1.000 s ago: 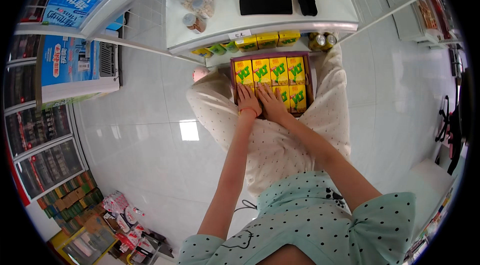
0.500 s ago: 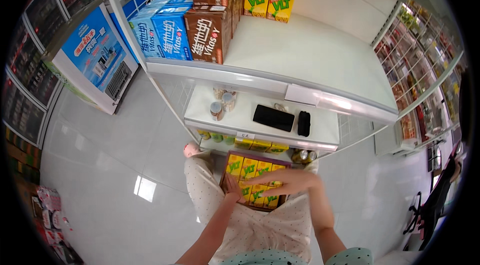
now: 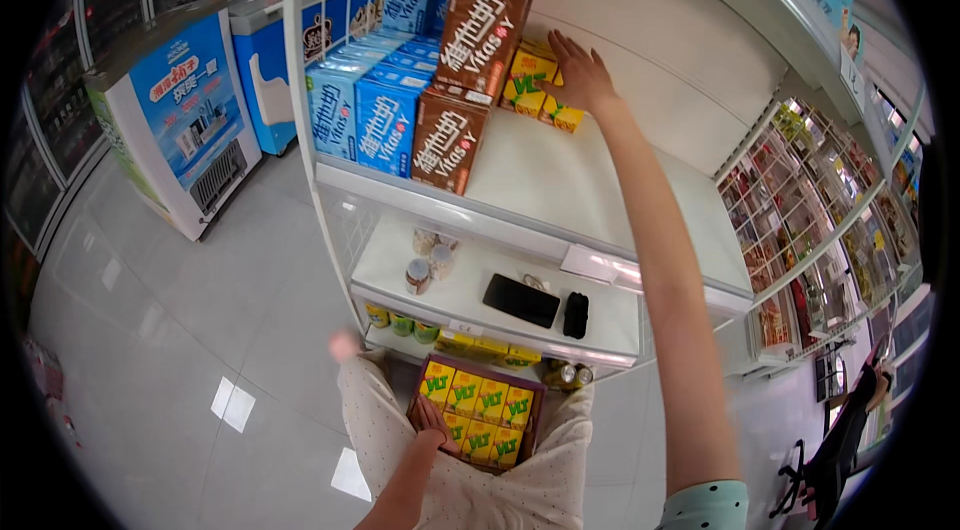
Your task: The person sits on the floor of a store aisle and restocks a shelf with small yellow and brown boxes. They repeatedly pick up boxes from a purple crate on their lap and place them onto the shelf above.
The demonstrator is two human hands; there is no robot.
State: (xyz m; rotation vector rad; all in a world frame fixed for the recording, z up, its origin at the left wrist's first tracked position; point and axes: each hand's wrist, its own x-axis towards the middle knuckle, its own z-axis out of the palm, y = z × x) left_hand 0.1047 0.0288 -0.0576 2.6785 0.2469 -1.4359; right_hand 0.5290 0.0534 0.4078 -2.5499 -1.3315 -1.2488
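Two hands, wide apart! | Right hand [image 3: 583, 78] up high, fingers spread, nearest the upright yellow cardboard cartons [image 3: 525, 80] on the white shelf [image 3: 560, 185], grip unclear | Left hand [image 3: 430, 420] flat below on boxed yellow cartons [image 3: 490, 402]

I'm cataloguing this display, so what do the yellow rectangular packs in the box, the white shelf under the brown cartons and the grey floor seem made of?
Yellow rectangular packs: probably coated paperboard, printed, given flat faces and straight edges. White flat shelf: likely painted metal, from its smooth, even sheen; laminate possible. Grey glossy floor: apparently polished tile, with thin joints and bright reflections.
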